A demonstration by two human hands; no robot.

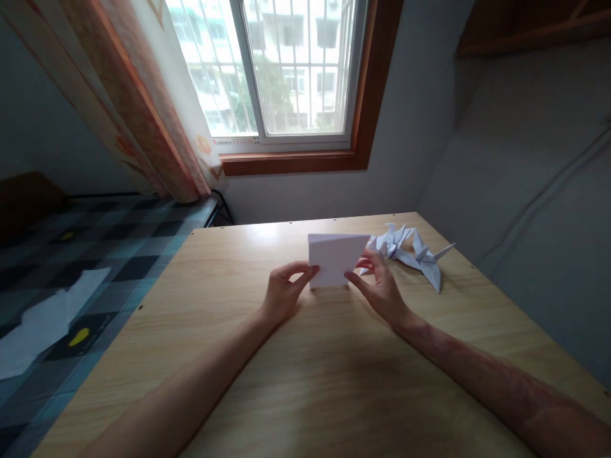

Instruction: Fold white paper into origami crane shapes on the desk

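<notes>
A folded white sheet of paper [333, 259] is held up between both hands, its broad face turned toward me and its lower edge near the tabletop. At its left edge my left hand [286, 287] pinches it, thumb in front and fingers partly behind. On the other side my right hand [380, 289] grips the right edge, with the thumb at the lower right and fingers around the back. Whatever folds lie behind the paper are hidden. Just beyond the right hand sit several white paper cranes [422, 254], bunched together and partly overlapping.
The light wooden table [229, 267] reaches toward the wall below a barred window [300, 70]. To the left is a bed with a checked cover [143, 222], and white paper sheets [52, 318] lie on it. An orange-patterned curtain [157, 127] hangs beside the window.
</notes>
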